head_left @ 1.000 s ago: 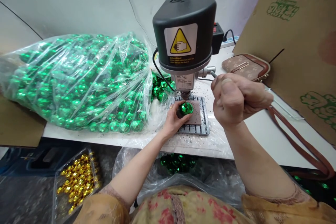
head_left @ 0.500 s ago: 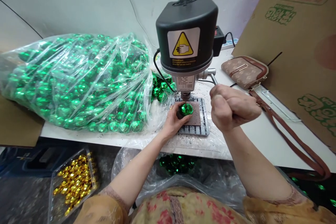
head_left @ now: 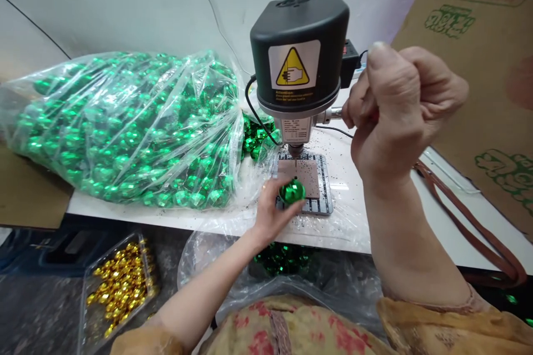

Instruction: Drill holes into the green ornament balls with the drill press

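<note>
My left hand [head_left: 272,205] grips a shiny green faceted ball [head_left: 292,192] between thumb and fingers. The ball is over the front part of a slotted metal base plate [head_left: 326,205], in front of the thin drill bit and apart from it. Above stands a black bench drill press [head_left: 300,50] with a yellow hand-warning sticker. My right hand [head_left: 403,105] is raised in a fist beside the machine, around the end of its feed lever [head_left: 333,115]; the fingers hide most of that lever. A flat brownish board [head_left: 312,177] rests on the base plate.
A clear plastic bag [head_left: 125,133] full of green balls fills the table's left side. Dark shavings litter the white table [head_left: 350,227]. Below are an open bag of green balls [head_left: 283,258] and a clear bin of gold balls [head_left: 120,283]. A cardboard box [head_left: 491,89] and brown strap [head_left: 470,216] lie right.
My left hand has drawn the green ball toward me, out from under the drill bit. My right fist has risen with the lever and now covers the pouch.
</note>
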Action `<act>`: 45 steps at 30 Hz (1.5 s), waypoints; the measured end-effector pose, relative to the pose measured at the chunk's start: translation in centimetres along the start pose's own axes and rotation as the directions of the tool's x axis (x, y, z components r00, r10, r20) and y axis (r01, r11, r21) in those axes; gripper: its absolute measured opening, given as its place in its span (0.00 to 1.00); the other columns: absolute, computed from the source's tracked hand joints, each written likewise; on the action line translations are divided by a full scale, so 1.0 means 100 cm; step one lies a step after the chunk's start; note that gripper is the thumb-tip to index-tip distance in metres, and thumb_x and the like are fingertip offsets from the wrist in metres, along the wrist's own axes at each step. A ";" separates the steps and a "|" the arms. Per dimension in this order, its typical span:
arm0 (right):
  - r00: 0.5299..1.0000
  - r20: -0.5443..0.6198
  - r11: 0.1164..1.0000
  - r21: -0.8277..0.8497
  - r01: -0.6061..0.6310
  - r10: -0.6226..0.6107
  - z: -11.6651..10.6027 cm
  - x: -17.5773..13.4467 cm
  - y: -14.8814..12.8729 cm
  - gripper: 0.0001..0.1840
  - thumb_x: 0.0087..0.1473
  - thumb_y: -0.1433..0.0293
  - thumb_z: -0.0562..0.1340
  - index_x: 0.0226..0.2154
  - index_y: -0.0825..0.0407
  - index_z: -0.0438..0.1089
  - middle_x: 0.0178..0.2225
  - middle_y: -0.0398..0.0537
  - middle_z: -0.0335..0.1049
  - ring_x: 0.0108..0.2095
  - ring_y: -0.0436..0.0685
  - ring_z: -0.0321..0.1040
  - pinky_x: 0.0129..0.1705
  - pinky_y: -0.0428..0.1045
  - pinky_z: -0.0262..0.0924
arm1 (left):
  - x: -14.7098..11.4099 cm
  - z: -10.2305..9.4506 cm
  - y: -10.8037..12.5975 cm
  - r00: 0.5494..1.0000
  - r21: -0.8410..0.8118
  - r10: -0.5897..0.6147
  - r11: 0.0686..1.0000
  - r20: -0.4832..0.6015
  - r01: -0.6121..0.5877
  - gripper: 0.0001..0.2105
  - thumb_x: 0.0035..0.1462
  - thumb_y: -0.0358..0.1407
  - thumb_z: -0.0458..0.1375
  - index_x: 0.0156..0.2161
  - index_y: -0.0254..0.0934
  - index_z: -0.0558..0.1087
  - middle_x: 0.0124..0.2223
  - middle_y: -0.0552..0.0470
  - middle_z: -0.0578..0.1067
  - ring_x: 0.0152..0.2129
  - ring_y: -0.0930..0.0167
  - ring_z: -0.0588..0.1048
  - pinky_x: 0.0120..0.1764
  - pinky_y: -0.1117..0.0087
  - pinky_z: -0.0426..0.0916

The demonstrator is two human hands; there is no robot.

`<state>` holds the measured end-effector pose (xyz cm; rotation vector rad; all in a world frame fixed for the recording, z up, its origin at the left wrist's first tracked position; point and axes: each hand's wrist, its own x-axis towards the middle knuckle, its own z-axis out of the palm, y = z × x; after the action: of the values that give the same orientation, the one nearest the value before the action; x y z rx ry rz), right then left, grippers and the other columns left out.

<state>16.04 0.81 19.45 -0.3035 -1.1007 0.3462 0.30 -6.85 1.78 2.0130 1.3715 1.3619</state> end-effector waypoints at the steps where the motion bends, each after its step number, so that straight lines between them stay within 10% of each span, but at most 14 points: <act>1: 1.000 0.002 1.000 -0.001 0.003 -0.003 -0.001 0.000 0.001 0.24 0.56 0.78 0.62 0.15 0.51 0.54 0.12 0.34 0.46 0.14 0.44 0.46 0.17 0.48 0.41 | -0.013 -0.007 0.005 0.992 0.018 0.109 0.994 0.057 -0.110 0.21 0.58 0.44 0.66 0.54 0.43 0.69 0.47 0.45 0.77 0.44 0.62 0.77 0.46 0.60 0.73; 5: 1.000 0.007 1.000 0.017 0.001 -0.001 -0.002 -0.003 0.001 0.23 0.57 0.77 0.62 0.16 0.51 0.54 0.13 0.34 0.48 0.13 0.43 0.46 0.17 0.48 0.39 | -0.070 -0.026 0.014 0.805 0.086 0.463 0.846 0.371 -0.526 0.23 0.59 0.47 0.64 0.55 0.39 0.70 0.44 0.41 0.78 0.37 0.63 0.76 0.39 0.62 0.73; 9: 1.000 -0.001 1.000 0.023 -0.006 0.006 -0.002 -0.004 -0.001 0.24 0.57 0.77 0.62 0.16 0.51 0.53 0.13 0.35 0.48 0.13 0.42 0.47 0.17 0.47 0.39 | -0.099 -0.035 0.007 0.644 0.145 0.537 0.697 0.545 -0.703 0.20 0.62 0.46 0.62 0.53 0.37 0.72 0.47 0.40 0.79 0.39 0.63 0.77 0.42 0.62 0.74; 13: 1.000 -0.010 1.000 0.009 0.008 -0.008 -0.002 -0.005 0.000 0.23 0.58 0.77 0.62 0.16 0.52 0.55 0.13 0.35 0.49 0.14 0.41 0.49 0.19 0.47 0.40 | -0.068 -0.045 -0.002 0.757 0.126 0.577 0.764 0.307 -0.633 0.17 0.65 0.43 0.59 0.54 0.36 0.71 0.46 0.40 0.80 0.42 0.63 0.77 0.45 0.62 0.74; 16: 1.000 -0.002 1.000 0.010 0.015 -0.015 -0.003 -0.006 0.000 0.23 0.58 0.76 0.62 0.16 0.52 0.55 0.13 0.34 0.49 0.14 0.41 0.49 0.18 0.46 0.40 | -0.010 -0.052 -0.016 0.950 0.234 0.310 0.921 0.041 -0.311 0.13 0.66 0.29 0.53 0.54 0.41 0.71 0.44 0.45 0.80 0.43 0.65 0.77 0.47 0.63 0.72; 18: 1.000 -0.006 1.000 0.004 0.013 -0.013 -0.004 -0.007 0.001 0.23 0.59 0.74 0.62 0.15 0.52 0.55 0.13 0.34 0.49 0.14 0.42 0.49 0.18 0.46 0.41 | 0.035 -0.054 -0.031 0.992 0.291 0.090 0.955 -0.089 -0.060 0.13 0.65 0.27 0.51 0.51 0.40 0.73 0.44 0.45 0.78 0.44 0.63 0.77 0.47 0.61 0.71; 22: 1.000 0.002 1.000 -0.006 0.005 -0.005 -0.005 -0.007 0.000 0.24 0.59 0.71 0.63 0.15 0.51 0.56 0.12 0.35 0.48 0.14 0.44 0.49 0.17 0.48 0.40 | 0.105 -0.048 -0.064 0.951 0.356 -0.308 0.891 0.021 0.281 0.15 0.58 0.26 0.58 0.49 0.38 0.76 0.46 0.43 0.77 0.43 0.59 0.76 0.50 0.58 0.69; 26: 1.000 0.026 1.000 -0.026 -0.005 0.005 -0.007 -0.007 -0.001 0.25 0.59 0.69 0.64 0.15 0.51 0.56 0.13 0.36 0.49 0.14 0.45 0.50 0.18 0.49 0.42 | 0.126 -0.039 -0.081 0.900 0.329 -0.418 0.873 0.123 0.361 0.20 0.46 0.26 0.68 0.47 0.40 0.77 0.38 0.50 0.77 0.39 0.60 0.77 0.48 0.61 0.69; 32: 0.999 0.034 0.999 -0.028 -0.014 0.015 -0.009 -0.009 -0.002 0.25 0.57 0.68 0.65 0.14 0.51 0.57 0.13 0.37 0.52 0.14 0.46 0.51 0.18 0.50 0.42 | 0.109 -0.045 -0.060 0.893 -0.311 -0.430 0.874 -0.135 0.374 0.21 0.48 0.37 0.68 0.47 0.41 0.68 0.31 0.57 0.72 0.29 0.71 0.74 0.35 0.69 0.71; 36: 1.000 0.023 0.999 -0.034 -0.009 0.010 -0.009 -0.010 -0.002 0.25 0.57 0.68 0.66 0.14 0.51 0.57 0.13 0.37 0.50 0.15 0.47 0.51 0.19 0.50 0.42 | 0.091 -0.050 -0.029 0.891 -0.728 -0.450 0.590 0.062 0.349 0.22 0.50 0.43 0.66 0.48 0.42 0.65 0.38 0.54 0.76 0.31 0.71 0.77 0.35 0.69 0.73; 41: 0.999 0.038 0.999 -0.017 -0.030 0.030 -0.011 -0.011 -0.002 0.24 0.57 0.67 0.66 0.15 0.50 0.57 0.13 0.37 0.50 0.15 0.47 0.52 0.19 0.50 0.43 | 0.074 -0.035 -0.014 0.858 -0.806 -0.468 0.413 0.213 0.425 0.21 0.53 0.45 0.67 0.49 0.42 0.68 0.44 0.52 0.77 0.39 0.68 0.78 0.44 0.63 0.75; 45: 0.998 0.032 0.998 -0.045 -0.047 0.048 -0.011 -0.012 -0.004 0.25 0.56 0.66 0.66 0.15 0.49 0.57 0.13 0.37 0.49 0.15 0.47 0.51 0.19 0.51 0.43 | 0.062 -0.015 -0.024 0.856 -0.717 -0.485 0.532 0.178 0.450 0.25 0.51 0.50 0.70 0.48 0.41 0.69 0.41 0.53 0.78 0.36 0.70 0.77 0.43 0.66 0.72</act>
<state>16.56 -0.07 18.20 -0.3651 -1.1362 0.3703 -1.76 -0.72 3.93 0.9705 0.9984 1.3790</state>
